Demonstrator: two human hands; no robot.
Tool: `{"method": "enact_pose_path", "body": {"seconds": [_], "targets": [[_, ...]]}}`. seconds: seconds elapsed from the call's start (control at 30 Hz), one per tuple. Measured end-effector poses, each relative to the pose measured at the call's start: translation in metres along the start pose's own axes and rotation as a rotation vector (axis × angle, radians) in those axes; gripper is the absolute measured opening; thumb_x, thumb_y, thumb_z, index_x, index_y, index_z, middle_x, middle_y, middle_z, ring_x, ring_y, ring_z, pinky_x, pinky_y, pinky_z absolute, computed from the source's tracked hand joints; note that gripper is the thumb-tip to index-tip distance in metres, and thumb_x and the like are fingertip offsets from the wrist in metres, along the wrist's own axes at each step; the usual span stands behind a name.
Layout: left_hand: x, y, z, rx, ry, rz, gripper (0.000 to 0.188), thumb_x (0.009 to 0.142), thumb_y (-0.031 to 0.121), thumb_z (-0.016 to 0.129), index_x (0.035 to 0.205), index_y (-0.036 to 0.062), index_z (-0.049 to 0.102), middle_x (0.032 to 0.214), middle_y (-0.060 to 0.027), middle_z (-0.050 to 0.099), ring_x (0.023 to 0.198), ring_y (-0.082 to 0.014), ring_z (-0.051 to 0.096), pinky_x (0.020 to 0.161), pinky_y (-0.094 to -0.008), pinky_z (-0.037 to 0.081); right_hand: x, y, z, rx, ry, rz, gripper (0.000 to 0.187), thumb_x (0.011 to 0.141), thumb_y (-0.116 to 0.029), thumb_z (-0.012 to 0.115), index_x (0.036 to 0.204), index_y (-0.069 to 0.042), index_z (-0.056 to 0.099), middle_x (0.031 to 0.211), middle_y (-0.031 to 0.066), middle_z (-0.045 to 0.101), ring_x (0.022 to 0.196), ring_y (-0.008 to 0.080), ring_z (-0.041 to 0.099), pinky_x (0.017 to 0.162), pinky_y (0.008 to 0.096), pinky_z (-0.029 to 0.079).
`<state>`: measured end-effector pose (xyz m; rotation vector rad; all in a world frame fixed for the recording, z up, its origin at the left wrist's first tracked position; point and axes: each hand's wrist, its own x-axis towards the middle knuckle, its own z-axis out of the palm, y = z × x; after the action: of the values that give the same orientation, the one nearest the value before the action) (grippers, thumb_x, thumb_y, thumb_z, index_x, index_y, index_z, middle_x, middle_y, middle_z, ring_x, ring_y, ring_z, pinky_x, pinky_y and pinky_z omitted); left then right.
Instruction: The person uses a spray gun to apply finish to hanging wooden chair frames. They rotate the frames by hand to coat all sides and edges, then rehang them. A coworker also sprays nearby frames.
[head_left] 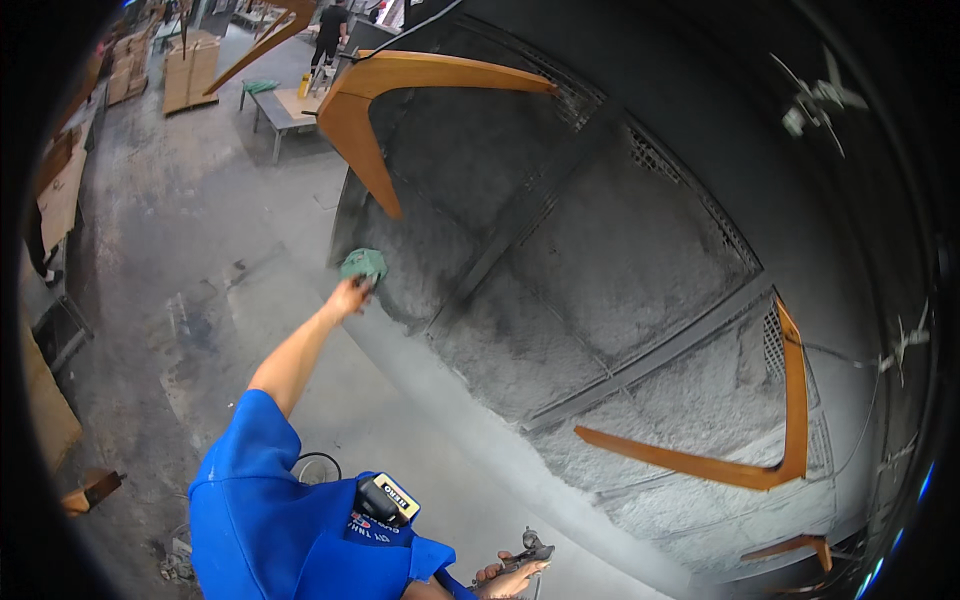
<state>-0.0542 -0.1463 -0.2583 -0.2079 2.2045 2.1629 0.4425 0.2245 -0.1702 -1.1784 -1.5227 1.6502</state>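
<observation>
My left arm reaches out ahead, and my left hand is closed on a green cloth, bunched up in front of the grey filter wall. A small dark patch shows by the fingers; I cannot make out what it is. Low in the view, close to my body, my right hand is wrapped round a dark spray gun. Beyond the cloth hangs an angled brown wooden frame piece, its lower tip above the cloth and apart from it. A similar L-shaped wooden piece hangs at the right.
Dusty grey filter panels in dark metal frames fill the right side. A smaller wooden piece hangs at the lower right. Far left stand a low table and stacked boards. Another person stands at the back.
</observation>
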Motion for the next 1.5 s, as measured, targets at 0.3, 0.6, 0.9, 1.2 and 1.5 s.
{"method": "enact_pose_path", "body": {"seconds": [0.3, 0.6, 0.9, 1.2, 1.5], "targets": [[0.170, 0.207, -0.086, -0.470, 0.736, 0.674, 0.077, 0.098, 0.051, 0.065, 0.152, 0.0029, 0.040, 0.115, -0.0177, 0.069, 0.107, -0.0264, 0.066, 0.089, -0.0382, 0.050, 0.005, -0.060, 0.137, -0.123, -0.178, -0.001, 0.072, 0.105, -0.066, 0.034, 0.106, 0.004, 0.051, 0.075, 0.0112, 0.057, 0.041, 0.0124, 0.041, 0.036, 0.0268, 0.034], [0.194, 0.188, -0.092, -0.368, 0.536, 0.545, 0.081, 0.096, 0.070, 0.054, 0.138, -0.0005, 0.056, 0.130, -0.0127, 0.064, 0.122, -0.0252, 0.058, 0.102, -0.0372, 0.044, 0.020, -0.038, 0.149, -0.162, -0.220, 0.023, 0.070, 0.104, -0.065, 0.038, 0.107, 0.004, 0.051, 0.076, 0.0112, 0.057, 0.042, 0.0117, 0.041, 0.036, 0.0265, 0.034], [0.118, 0.133, 0.012, -0.784, 0.259, 0.308, 0.089, 0.094, 0.079, 0.044, 0.144, 0.0063, 0.052, 0.134, -0.0076, 0.060, 0.122, -0.0208, 0.056, 0.100, -0.0390, 0.044, 0.019, -0.062, 0.106, -0.087, -0.416, -0.165, 0.072, 0.099, -0.071, 0.046, 0.095, 0.000, 0.060, 0.058, 0.0000, 0.046, 0.044, 0.0072, 0.041, 0.040, 0.0230, 0.031], [-0.054, 0.093, 0.216, -1.032, 0.197, 0.198, 0.071, 0.102, 0.066, 0.044, 0.139, 0.0058, 0.055, 0.126, -0.0075, 0.065, 0.116, -0.0220, 0.060, 0.097, -0.0386, 0.047, 0.045, -0.132, 0.038, -0.137, -0.860, -0.602, 0.113, 0.084, -0.085, 0.048, 0.156, 0.001, 0.033, 0.092, 0.0088, 0.062, 0.049, 0.0037, 0.041, 0.040, 0.0213, 0.031], [-0.109, 0.117, 0.213, -0.958, 0.400, -0.020, 0.070, 0.105, 0.064, 0.036, 0.113, 0.0033, 0.070, 0.095, -0.0075, 0.072, 0.082, -0.0210, 0.070, 0.072, -0.0366, 0.055, 0.019, -0.246, -0.007, 0.100, -0.575, -1.218, 0.125, 0.069, -0.098, 0.044, 0.136, 0.006, 0.045, 0.080, 0.0068, 0.062, 0.049, 0.0042, 0.040, 0.043, 0.0185, 0.028]]}}
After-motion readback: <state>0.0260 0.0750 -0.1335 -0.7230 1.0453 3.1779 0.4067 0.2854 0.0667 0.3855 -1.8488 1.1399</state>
